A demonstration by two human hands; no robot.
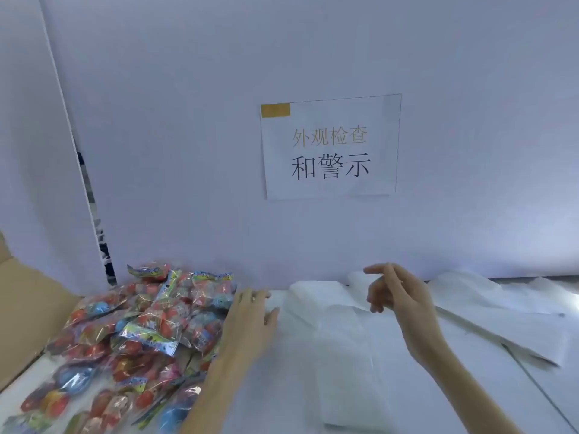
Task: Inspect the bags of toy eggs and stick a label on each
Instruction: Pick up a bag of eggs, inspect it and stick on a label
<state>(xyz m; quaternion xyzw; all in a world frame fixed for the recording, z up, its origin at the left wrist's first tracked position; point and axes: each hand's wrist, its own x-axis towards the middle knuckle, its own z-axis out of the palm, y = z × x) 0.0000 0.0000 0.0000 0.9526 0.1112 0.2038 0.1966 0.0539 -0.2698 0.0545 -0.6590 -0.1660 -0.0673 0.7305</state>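
With the bags of toy eggs (pixel 138 333) heaped at lower left, the flat left hand (pixel 250 314) beside them should draw one out singly, while the empty right hand (pixel 391 292), loosely curled, waits at centre.

The single head-worn camera looks forward and slightly down across a white tabletop (pixel 313 386), close to a pale partition wall (pixel 219 120) carrying a white printed paper sign (pixel 330 148). Both forearms enter from the bottom edge.
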